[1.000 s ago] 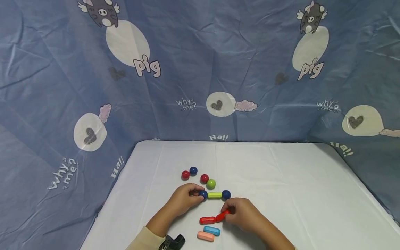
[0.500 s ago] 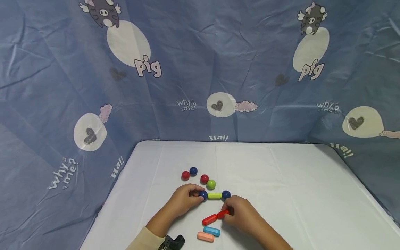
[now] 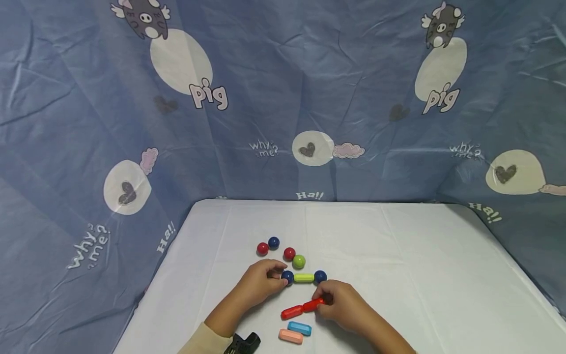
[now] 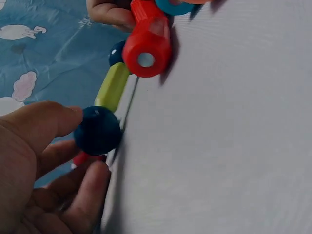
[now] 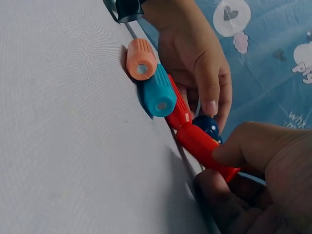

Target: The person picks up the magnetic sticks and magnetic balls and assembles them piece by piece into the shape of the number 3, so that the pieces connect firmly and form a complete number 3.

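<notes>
Thumb and fingers of my left hand (image 3: 263, 280) are curled about a dark blue ball (image 4: 97, 130), at the left end of a yellow-green magnetic rod (image 3: 303, 278). A second blue ball (image 3: 320, 277) sits at that rod's right end. Nearer the body, my right hand (image 3: 347, 302) pinches a red magnetic rod (image 5: 202, 146) between thumb and fingers. Joined to its left tip, end to end, is another red rod (image 3: 292, 312). Its metal end disc faces the left wrist camera. The gripped rod's far end is partly hidden by the right fingers.
Below the red rods lie a blue rod (image 3: 299, 328) and an orange rod (image 3: 290, 336), side by side. Farther back are two red balls (image 3: 263, 249) (image 3: 289, 253), a blue ball (image 3: 273, 243) and a green ball (image 3: 298, 261). A white cloth (image 3: 433, 275) covers the table.
The free red rod has swung about its joint with the gripped one, and the pair now lies nearly in line. The right hand shifted slightly; the left hand stays at the blue ball.
</notes>
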### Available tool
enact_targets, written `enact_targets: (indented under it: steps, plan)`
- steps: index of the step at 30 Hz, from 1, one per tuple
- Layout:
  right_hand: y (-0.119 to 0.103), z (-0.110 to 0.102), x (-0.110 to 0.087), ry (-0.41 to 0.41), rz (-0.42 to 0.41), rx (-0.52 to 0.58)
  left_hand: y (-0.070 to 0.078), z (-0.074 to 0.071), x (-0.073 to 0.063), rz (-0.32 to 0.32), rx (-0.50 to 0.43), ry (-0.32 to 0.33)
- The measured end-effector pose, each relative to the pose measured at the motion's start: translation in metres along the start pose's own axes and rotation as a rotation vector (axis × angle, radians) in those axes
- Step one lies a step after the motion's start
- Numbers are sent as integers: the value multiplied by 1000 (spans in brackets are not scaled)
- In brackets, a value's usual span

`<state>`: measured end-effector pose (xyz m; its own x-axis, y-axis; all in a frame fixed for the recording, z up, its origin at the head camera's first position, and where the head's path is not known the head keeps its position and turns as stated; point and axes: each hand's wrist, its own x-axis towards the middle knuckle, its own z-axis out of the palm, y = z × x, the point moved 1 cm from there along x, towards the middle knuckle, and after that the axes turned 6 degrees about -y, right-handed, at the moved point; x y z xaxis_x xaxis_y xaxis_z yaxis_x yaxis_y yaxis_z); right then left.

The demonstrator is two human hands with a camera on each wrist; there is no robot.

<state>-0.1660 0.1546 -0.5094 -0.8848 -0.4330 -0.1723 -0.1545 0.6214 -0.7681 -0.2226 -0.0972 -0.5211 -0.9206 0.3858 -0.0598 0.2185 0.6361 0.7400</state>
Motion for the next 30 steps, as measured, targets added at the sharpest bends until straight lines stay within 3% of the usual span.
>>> enact_targets:
  steps: [4, 6, 10, 16, 23, 30]
  plan:
    - [4, -1, 1, 2, -1, 65, 10, -6, -6, -25, 94, 50]
    - [7, -1, 2, 7, 7, 98, 16, -9, -11, -47, 110, 43]
    - [10, -3, 3, 21, 15, 154, 26, -12, -22, -55, 72, -69]
    - [12, -3, 3, 40, 15, 247, 27, -10, -29, 50, -29, -223]
    - [10, -2, 2, 44, 6, 280, 20, -2, -27, 54, -65, -275]
    - [8, -8, -1, 26, 15, 215, 17, -2, -28, 67, 15, -296]
